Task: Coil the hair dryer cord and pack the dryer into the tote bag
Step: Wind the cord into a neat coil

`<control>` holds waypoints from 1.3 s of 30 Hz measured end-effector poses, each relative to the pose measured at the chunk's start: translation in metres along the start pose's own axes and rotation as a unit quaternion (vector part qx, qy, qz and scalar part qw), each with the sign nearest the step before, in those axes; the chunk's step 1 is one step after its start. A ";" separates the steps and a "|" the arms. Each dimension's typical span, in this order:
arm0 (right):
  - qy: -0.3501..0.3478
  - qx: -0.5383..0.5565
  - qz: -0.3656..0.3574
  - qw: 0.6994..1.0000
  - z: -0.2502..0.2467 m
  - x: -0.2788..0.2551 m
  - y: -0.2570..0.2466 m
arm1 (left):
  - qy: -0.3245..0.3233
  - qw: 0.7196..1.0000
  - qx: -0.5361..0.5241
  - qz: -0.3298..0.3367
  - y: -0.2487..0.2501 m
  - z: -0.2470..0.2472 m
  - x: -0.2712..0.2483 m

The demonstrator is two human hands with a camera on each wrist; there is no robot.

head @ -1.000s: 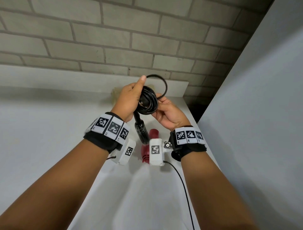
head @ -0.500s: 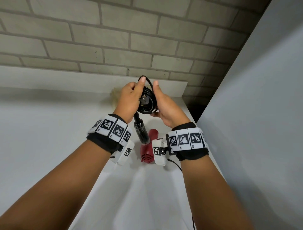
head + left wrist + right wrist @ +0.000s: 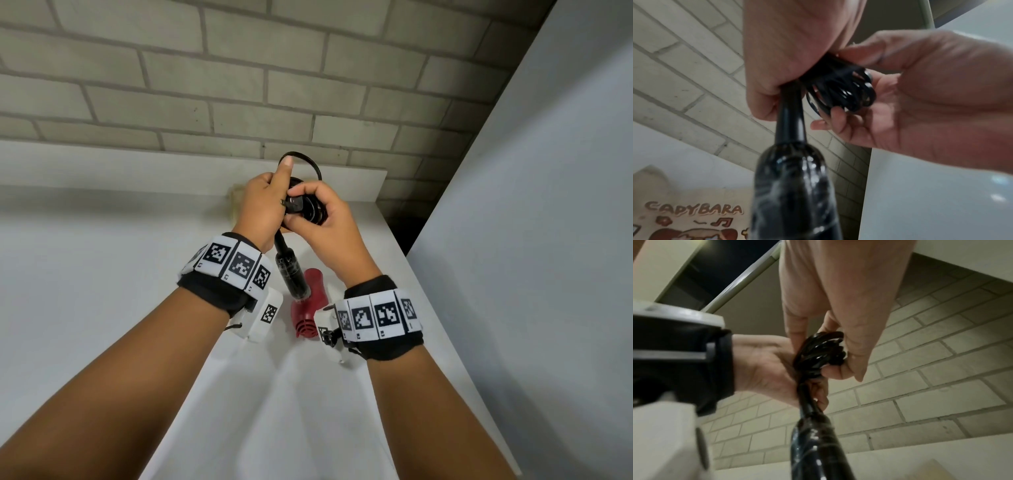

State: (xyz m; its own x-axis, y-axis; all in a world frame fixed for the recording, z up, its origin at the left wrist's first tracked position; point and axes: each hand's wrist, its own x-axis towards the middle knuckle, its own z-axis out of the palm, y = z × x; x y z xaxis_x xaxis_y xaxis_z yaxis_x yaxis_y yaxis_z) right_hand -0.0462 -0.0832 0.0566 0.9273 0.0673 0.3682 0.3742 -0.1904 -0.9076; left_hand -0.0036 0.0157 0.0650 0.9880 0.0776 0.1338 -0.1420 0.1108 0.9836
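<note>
The red hair dryer hangs by its black handle above the white counter. Its black cord is wound into a coil held up between both hands. My left hand grips the coil and the top of the handle, index finger straight up. My right hand pinches the coil from the right, with the plug under its thumb. One loose loop sticks up above the fingers. A beige tote bag printed CAPYBARA lies below in the left wrist view; the head view shows only its edge.
A grey brick wall stands behind the counter, with a raised white ledge along it. A tall pale panel closes off the right side. A dark gap lies at the counter's far right corner.
My right hand has turned over onto the coil and pressed the plug against it. The big loose loop has shrunk to a small one above my left index finger.
</note>
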 end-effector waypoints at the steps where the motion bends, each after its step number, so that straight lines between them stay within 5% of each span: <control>1: 0.010 0.003 0.006 1.000 0.002 -0.001 -0.001 | -0.001 1.000 0.005 0.003 -0.001 0.000 0.000; 6: 0.058 -0.203 -0.055 0.976 0.006 -0.001 -0.004 | -0.005 1.000 0.014 0.000 -0.004 -0.003 0.002; 9: 0.133 -0.368 -0.173 0.904 0.013 0.000 -0.001 | -0.020 1.000 -0.005 -0.012 -0.002 -0.003 0.001; 15: 0.167 -0.384 -0.305 0.855 0.009 -0.001 0.019 | -0.009 1.000 -0.009 -0.005 0.000 0.000 -0.001; 21: 0.135 -0.251 -0.320 0.903 0.009 -0.013 -0.001 | -0.026 0.999 -0.015 -0.045 0.000 -0.003 0.004; 26: 0.126 -0.020 -0.213 0.969 -0.002 0.000 -0.067 | 0.021 0.999 0.028 -0.025 -0.006 -0.001 0.005; 35: 0.142 0.095 -0.157 0.973 -0.036 0.040 -0.093 | 0.061 0.984 0.161 0.046 -0.004 -0.005 0.006; 39: 0.157 0.137 -0.136 0.968 -0.044 0.047 -0.095 | 0.011 0.979 0.175 0.105 -0.005 -0.008 0.004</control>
State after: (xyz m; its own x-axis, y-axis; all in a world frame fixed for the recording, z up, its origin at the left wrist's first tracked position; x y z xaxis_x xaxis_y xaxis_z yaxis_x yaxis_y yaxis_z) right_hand -0.0388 -0.1047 0.1684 0.7616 -0.2316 0.6053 0.6326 0.0632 -0.7719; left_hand 0.0012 0.0230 0.0594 0.9369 0.0849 0.3390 -0.3083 -0.2557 0.9163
